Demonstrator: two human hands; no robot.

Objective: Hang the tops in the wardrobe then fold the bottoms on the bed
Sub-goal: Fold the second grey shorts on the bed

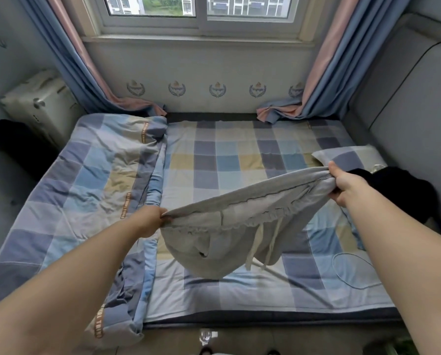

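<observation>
Grey shorts point(229, 226) hang over the bed point(214, 160), my left hand point(151, 221) and right hand point(343, 183) pinching the waistband ends; folding is underway, and next I'd lay them flat.

Sliding window point(201, 8) at 12 o'clock, daylight coming in, buildings and greenery outside. Blue-and-pink curtains point(73, 60) hang at both sides, hems bunched low. Wall below the sill carries a row of crest emblems point(217, 89). Cream suitcase point(39, 103) at 10 o'clock. Grey padded headboard point(406, 98) at 2 o'clock. Tiled floor point(240, 339) at 6 o'clock.
</observation>
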